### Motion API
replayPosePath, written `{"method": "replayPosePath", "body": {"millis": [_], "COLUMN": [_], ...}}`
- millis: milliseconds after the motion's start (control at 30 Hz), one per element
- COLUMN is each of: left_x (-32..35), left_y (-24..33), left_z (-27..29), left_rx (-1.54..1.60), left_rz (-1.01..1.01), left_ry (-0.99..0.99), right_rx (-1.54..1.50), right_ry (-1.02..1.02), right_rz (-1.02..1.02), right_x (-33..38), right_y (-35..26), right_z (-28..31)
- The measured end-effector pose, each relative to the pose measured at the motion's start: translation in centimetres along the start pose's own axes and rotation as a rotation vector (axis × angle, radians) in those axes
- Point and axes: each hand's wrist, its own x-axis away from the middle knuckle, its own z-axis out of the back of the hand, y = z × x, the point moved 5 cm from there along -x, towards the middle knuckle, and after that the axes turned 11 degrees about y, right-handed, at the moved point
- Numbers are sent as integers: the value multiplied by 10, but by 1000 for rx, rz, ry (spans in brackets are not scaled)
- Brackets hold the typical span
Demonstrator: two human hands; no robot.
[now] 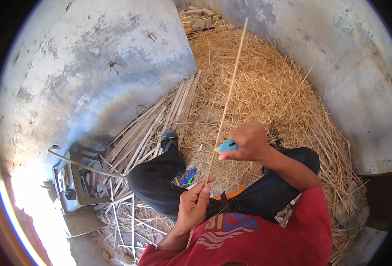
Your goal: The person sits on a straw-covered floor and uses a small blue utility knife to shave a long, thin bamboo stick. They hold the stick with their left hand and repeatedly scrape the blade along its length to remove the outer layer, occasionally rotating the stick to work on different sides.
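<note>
A long, thin bamboo strip [232,88] slants up and away from my lap, its far end in the air above the straw. My left hand [193,203] is closed round its lower part, thumb along the strip. Higher up, my right hand [248,141] grips a blue utility knife [228,146] whose front end meets the strip. The blade itself is too small to make out. Below my left hand, the strip's lower end runs down against my red shirt [267,239].
Shavings [258,93] cover the floor ahead and to the right. At left lies a pile of split strips [138,137], beside a wooden frame [78,177] with a curved rod [85,166]. Plaster walls [103,57] stand around. Blue cord [188,176] lies between my legs.
</note>
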Motion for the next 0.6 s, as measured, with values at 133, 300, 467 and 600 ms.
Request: {"method": "replayPosePath", "body": {"millis": [133, 300, 467, 600], "left_x": [2, -2, 1, -2], "left_y": [6, 16, 16, 14], "left_z": [-3, -5, -9, -3], "left_rx": [-95, -256, -285, -416], "left_rz": [-21, -96, -212, -196], "left_ry": [19, 37, 89, 99], "right_rx": [124, 32, 192, 82], "right_ry": [-27, -7, -67, -46], "right_rz": [-56, 15, -242, -33], "right_x": [-2, 0, -10, 3], "right_y": [24, 7, 64, 13], "right_z": [-2, -4, -2, -13]}}
